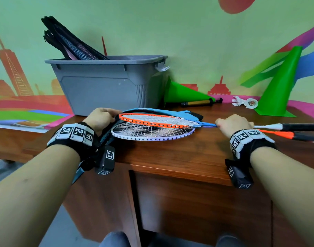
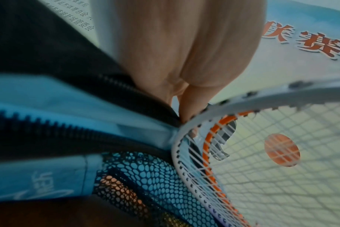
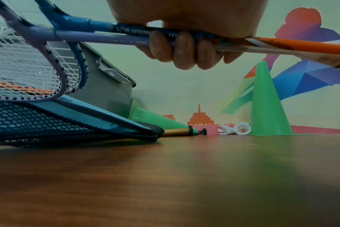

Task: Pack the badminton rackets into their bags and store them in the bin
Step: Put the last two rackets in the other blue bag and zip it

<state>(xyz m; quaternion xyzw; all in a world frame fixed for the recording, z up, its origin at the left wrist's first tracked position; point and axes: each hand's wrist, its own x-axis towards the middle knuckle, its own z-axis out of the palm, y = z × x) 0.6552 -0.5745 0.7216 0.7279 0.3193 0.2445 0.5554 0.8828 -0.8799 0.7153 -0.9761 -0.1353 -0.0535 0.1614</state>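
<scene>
Two badminton rackets lie stacked on the wooden table point(image 1: 197, 150): an orange-framed racket point(image 1: 152, 121) on top of a white-and-purple racket point(image 1: 152, 134). Their heads rest on an unzipped blue racket bag point(image 1: 172, 113) with a mesh side point(image 3: 29, 122). My left hand point(image 1: 102, 116) pinches the bag's zip edge point(image 2: 153, 106) beside the racket heads. My right hand point(image 1: 232, 123) grips both shafts together, its fingers point(image 3: 184, 50) curled round them. Behind stands the grey bin point(image 1: 106, 82), with black mesh racket bags point(image 1: 69, 41) sticking out of it.
One green cone point(image 1: 184, 94) lies on its side right of the bin, and another green cone point(image 1: 277, 90) stands at the far right. A hand pump point(image 1: 199, 102) and shuttlecocks point(image 1: 245, 102) lie near the wall. The table's front edge point(image 1: 170, 164) is close to me.
</scene>
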